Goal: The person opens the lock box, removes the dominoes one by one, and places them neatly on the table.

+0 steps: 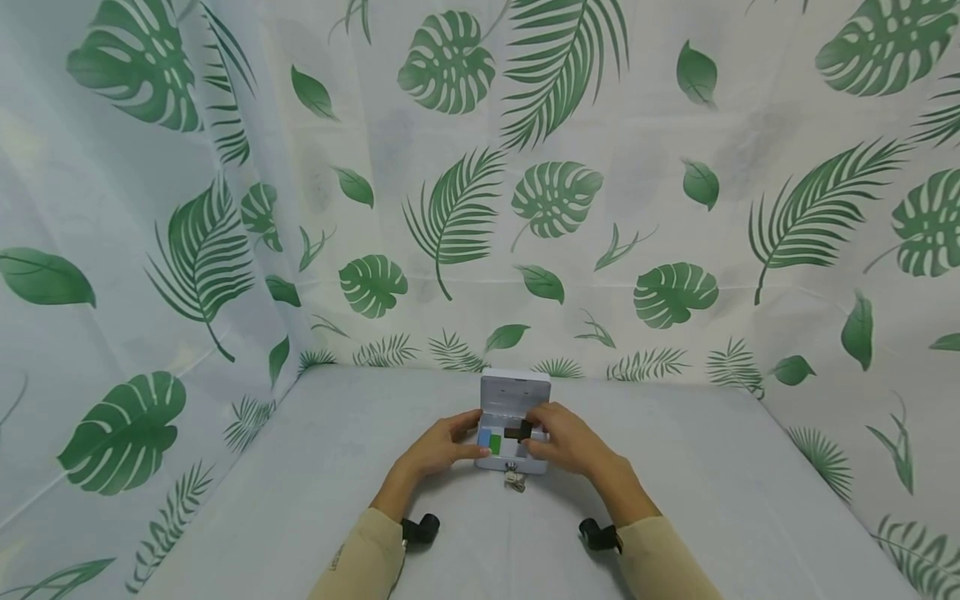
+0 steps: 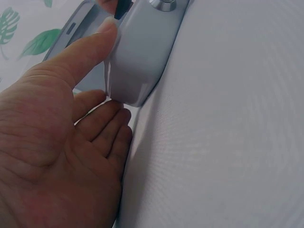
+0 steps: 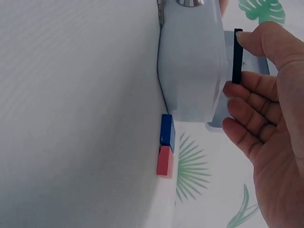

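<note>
A small white metal cash box (image 1: 511,466) stands with its lid (image 1: 514,392) raised at the back. Inside lie a blue block (image 1: 483,437), a green block (image 1: 495,444) and a dark block (image 1: 512,433). My left hand (image 1: 442,444) is at the box's left side, its thumb touching the front rim and its fingers loosely extended beside the wall. Over the right part of the box, my right hand (image 1: 567,439) pinches a thin black block (image 3: 238,56) between thumb and fingers. Keys (image 1: 514,480) hang at the front lock.
Beside the box on the white-covered table (image 1: 315,500) lie another blue block (image 3: 167,130) and a pink block (image 3: 165,161), seen in the right wrist view. A leaf-patterned cloth (image 1: 480,317) hangs behind the table. Each wrist carries a black camera.
</note>
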A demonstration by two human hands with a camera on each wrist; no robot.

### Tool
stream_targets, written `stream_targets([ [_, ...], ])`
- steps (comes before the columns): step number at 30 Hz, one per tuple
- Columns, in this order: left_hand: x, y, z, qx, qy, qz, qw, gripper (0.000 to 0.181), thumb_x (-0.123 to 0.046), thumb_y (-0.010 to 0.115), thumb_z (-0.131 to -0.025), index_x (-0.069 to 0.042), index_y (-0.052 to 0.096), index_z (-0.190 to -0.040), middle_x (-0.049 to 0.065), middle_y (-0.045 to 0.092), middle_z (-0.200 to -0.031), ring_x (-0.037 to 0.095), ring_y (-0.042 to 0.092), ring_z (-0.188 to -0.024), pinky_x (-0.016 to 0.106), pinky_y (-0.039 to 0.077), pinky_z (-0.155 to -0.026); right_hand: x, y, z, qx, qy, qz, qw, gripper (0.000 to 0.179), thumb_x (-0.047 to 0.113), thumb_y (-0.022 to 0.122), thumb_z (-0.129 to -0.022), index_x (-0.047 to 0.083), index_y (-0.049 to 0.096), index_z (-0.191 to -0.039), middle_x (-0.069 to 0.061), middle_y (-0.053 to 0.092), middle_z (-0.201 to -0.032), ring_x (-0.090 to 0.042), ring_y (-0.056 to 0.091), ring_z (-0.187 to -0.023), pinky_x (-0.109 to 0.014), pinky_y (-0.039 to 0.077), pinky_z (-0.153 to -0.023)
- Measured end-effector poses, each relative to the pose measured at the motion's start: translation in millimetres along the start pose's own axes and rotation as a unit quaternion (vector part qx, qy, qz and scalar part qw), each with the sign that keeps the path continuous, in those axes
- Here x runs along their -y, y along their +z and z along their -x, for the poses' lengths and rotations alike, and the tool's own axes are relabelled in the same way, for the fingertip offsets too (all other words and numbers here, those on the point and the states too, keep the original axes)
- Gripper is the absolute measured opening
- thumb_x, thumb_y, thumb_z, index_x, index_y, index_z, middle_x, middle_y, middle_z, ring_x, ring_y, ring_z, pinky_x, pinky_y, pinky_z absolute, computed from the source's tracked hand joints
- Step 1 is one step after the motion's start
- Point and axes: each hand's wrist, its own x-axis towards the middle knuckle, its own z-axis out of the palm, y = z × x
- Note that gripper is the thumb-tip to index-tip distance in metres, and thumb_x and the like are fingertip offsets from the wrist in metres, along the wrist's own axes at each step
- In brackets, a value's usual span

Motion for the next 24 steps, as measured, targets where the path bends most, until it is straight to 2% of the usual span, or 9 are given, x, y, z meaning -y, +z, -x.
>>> stream_targets([
  [12, 0.9, -0.1, -0.9, 0.001, 0.009, -0.001, 1.0000, 0.081, -0.035, 0.082, -0.091, -0.016, 0.044, -0.159, 0.006, 0.048, -0.162, 0.036, 0.043, -0.150, 0.057, 0.035, -0.123, -6, -2, 6.1, -0.012, 0.006, -0.006, 0.9999, 0.028, 0.026, 0.076, -0.091, 0.010, 0.070, -0.114, 0.002, 0.069, -0.104, -0.014, 0.060, -0.094, -0.036, 0.056, -0.082],
  [16, 1.4, -0.3, -1.4, 0.001, 0.007, -0.004, 1.0000, 0.082, -0.036, 0.083, -0.090, -0.016, 0.044, -0.159, 0.007, 0.048, -0.162, 0.036, 0.044, -0.150, 0.056, 0.036, -0.123, -9, -4, 8.3, -0.015, 0.009, -0.011, 0.9998, 0.028, 0.024, 0.076, -0.090, 0.010, 0.070, -0.113, 0.001, 0.069, -0.104, -0.018, 0.062, -0.094, -0.037, 0.056, -0.080],
  [24, -0.1, -0.2, -1.5, 0.001, 0.012, 0.005, 0.9999, 0.082, -0.034, 0.083, -0.090, -0.016, 0.044, -0.159, 0.006, 0.048, -0.162, 0.035, 0.043, -0.151, 0.054, 0.034, -0.125, -17, -6, 11.2, -0.018, 0.034, -0.007, 0.9992, 0.032, 0.026, 0.078, -0.090, 0.009, 0.071, -0.117, 0.003, 0.070, -0.108, -0.013, 0.059, -0.094, -0.034, 0.055, -0.081],
])
